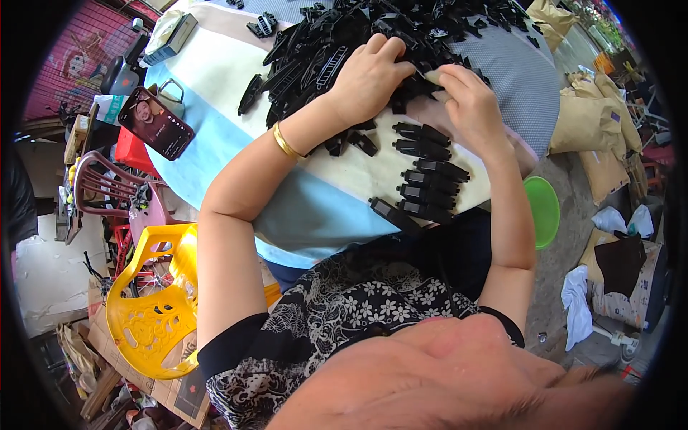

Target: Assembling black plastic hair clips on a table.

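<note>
A small pale object (433,77) is pinched in the fingertips of the right hand (469,107), at the near edge of a jumbled heap of glossy black plastic parts (301,79); the left hand (373,75) is curled close by, whether around a part cannot be told; steadiness is probably best given by the left, light pressure by the right; the row of blocky black plastic pieces (430,179), lined up on the blue-and-cream cloth-covered bench (215,64), is best kept undisturbed.
</note>
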Available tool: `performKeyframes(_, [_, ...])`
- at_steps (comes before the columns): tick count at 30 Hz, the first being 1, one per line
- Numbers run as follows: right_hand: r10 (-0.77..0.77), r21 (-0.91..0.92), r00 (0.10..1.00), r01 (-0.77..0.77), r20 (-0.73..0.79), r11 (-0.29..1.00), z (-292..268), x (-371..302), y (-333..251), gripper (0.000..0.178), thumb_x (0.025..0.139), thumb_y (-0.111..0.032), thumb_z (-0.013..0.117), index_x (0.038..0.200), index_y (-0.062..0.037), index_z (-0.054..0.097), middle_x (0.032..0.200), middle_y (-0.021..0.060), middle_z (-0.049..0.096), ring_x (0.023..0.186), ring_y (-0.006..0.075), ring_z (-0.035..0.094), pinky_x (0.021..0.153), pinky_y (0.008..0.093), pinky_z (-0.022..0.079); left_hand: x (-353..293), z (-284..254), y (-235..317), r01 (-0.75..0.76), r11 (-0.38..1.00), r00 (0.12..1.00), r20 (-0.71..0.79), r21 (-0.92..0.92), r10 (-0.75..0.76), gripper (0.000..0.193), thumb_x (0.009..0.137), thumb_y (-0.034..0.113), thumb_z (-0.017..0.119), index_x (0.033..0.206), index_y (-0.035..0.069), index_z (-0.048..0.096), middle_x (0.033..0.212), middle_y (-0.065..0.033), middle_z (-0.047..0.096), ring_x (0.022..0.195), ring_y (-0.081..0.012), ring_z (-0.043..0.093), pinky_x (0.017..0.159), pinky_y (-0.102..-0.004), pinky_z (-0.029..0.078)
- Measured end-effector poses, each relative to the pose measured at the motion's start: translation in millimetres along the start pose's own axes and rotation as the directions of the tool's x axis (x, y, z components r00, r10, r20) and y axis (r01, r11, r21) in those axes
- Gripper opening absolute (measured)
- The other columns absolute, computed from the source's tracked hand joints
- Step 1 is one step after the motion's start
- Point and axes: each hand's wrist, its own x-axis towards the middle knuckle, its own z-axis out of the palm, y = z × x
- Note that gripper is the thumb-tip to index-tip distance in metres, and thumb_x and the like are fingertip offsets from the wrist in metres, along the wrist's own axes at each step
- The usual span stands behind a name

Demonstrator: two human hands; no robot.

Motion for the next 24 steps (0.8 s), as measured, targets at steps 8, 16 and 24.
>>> performKeyframes(8, [0.265,0.045,0.958,-0.272,0.113,0.961,-29.3,-29.6,0.5,0.035,0.067,0.012,0.05,0.098,0.0001,0.061,0.102,0.0119,0.062,0.083,0.0242,0.063,0.065,0.0287,0.05,-1.4,-20.3,14.4,-0.104,0.927,0.982,0.11,-0.36,0.153,0.028,0.064,-0.005,0.06,0.087,0.01,0.066,0.094,-0.0063,0.052,0.09,-0.0248,0.053,0.078,-0.0314,0.048])
performKeyframes(16, [0.232,0.113,0.923,-0.277,0.306,0.954,-38.1,-43.8,-7.4,0.035,0.071,0.005,0.057,0.104,-0.0016,0.062,0.108,0.0139,0.059,0.099,0.0287,0.057,0.082,0.0334,0.048,-3.0,-13.1,25.4,0.095,0.72,0.963,0.246,-0.687,0.108,0.029,0.072,-0.012,0.055,0.098,0.0,0.059,0.097,-0.0119,0.063,0.081,-0.0269,0.063,0.077,-0.0319,0.052])
performKeyframes(24, [0.432,0.058,0.849,-0.469,0.306,0.881,-40.4,-46.9,-7.5,0.032,0.068,0.007,0.057,0.099,0.0004,0.062,0.087,0.0112,0.058,0.075,0.0257,0.06,0.067,0.0351,0.048,-9.0,-20.6,33.7,0.451,0.458,0.862,0.507,-0.766,0.0,0.035,0.079,-0.012,0.053,0.113,-0.003,0.05,0.097,-0.013,0.065,0.088,-0.017,0.063,0.081,-0.0286,0.052])
